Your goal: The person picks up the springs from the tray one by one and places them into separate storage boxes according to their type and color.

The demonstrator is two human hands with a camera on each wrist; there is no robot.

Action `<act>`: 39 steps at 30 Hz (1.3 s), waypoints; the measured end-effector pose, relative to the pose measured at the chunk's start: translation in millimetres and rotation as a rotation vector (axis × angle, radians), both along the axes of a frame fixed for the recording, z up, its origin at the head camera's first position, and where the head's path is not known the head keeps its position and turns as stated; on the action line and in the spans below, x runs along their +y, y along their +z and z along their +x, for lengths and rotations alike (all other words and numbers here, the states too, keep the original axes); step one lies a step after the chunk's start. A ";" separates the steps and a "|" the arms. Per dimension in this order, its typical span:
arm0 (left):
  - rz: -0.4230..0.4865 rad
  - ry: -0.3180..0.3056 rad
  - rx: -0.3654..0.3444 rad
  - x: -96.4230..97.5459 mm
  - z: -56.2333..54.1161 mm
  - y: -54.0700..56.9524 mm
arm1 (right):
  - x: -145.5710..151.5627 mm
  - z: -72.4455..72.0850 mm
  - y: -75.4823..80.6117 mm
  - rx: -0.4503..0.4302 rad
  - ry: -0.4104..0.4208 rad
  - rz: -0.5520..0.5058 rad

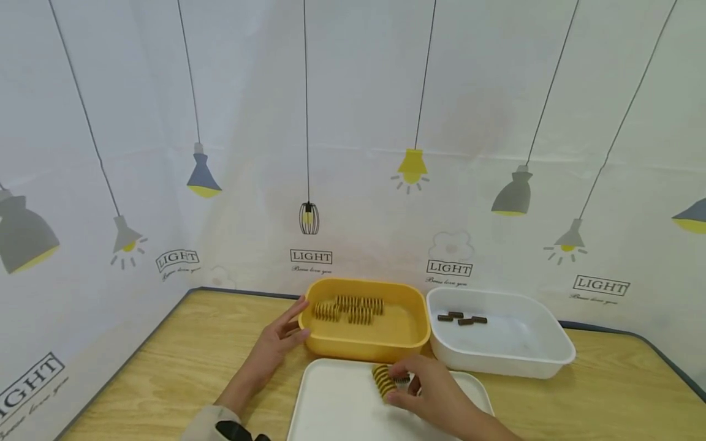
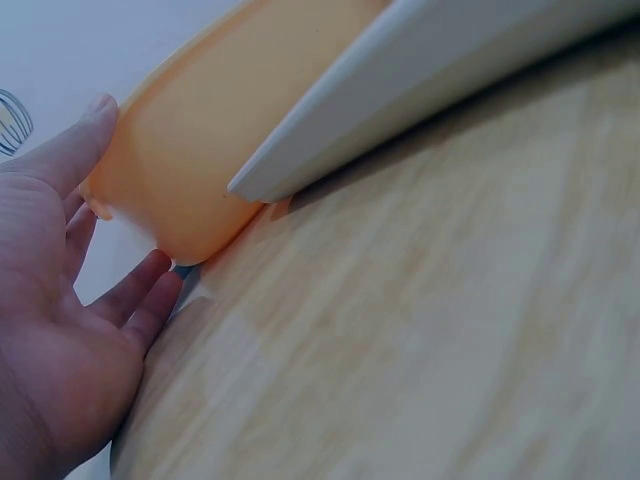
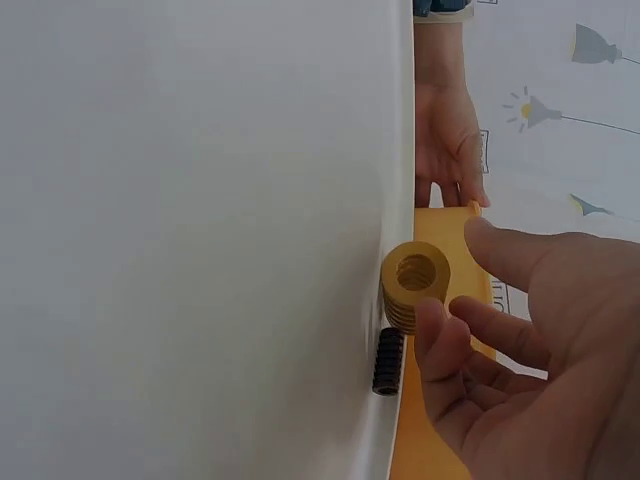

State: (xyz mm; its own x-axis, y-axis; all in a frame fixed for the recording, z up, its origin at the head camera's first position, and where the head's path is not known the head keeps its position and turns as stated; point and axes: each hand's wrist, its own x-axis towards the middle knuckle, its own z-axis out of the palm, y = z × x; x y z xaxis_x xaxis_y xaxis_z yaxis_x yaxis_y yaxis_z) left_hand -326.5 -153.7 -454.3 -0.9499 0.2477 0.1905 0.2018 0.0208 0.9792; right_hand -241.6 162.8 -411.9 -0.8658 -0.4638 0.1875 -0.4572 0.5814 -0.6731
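My left hand point(image 1: 278, 340) rests on the left end of the yellow bin point(image 1: 364, 352), thumb and fingers spread around its corner. Several yellow coil springs point(image 1: 360, 315) lie inside. On the white tray point(image 1: 336, 398), my right hand point(image 1: 432, 389) is at another yellow spring point(image 1: 383, 383), which sits by the far rim. In the right wrist view a fingertip meets this yellow spring point(image 3: 415, 285), while the upper digit shows a small gap from it; whether it is gripped is unclear. A small dark spring point(image 3: 388, 362) lies beside it along the tray rim.
To the right of the yellow bin stands a white bin point(image 1: 507, 361) holding several small dark springs point(image 1: 466, 321). The tray is in front of both bins on a wood-grain table point(image 1: 182, 361). A lamp-printed sheet point(image 1: 364, 233) rises behind the table.
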 end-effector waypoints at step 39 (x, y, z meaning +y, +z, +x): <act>-0.033 -0.003 0.023 -0.6 -1.3 -2.8 | -13.2 -5.9 -14.4 -0.316 0.105 -0.095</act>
